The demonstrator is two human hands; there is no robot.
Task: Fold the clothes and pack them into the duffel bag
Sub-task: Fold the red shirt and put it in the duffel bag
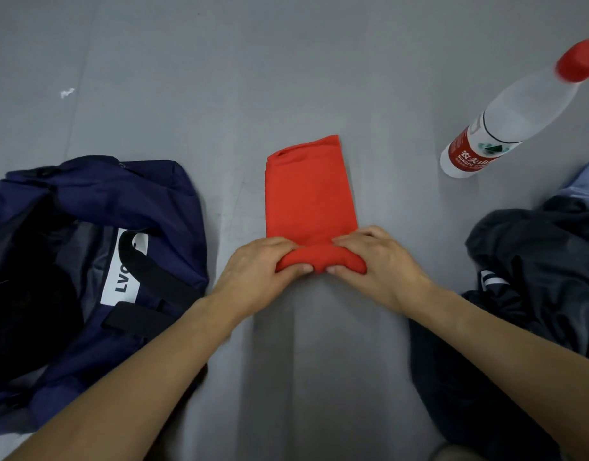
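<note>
A red garment [311, 191] lies folded into a narrow strip on the grey floor, its near end rolled up. My left hand [256, 267] and my right hand [379, 261] both grip that rolled end, thumbs under it and fingers curled over the top. The navy duffel bag [96, 207] lies open at the left, with black straps and a white label. A heap of dark clothes [536, 277] sits at the right.
A clear water bottle [516, 118] with a red cap and red label stands at the far right. A pale blue garment [586, 181] peeks out behind the dark heap. Grey floor [219, 78] stretches beyond the red garment.
</note>
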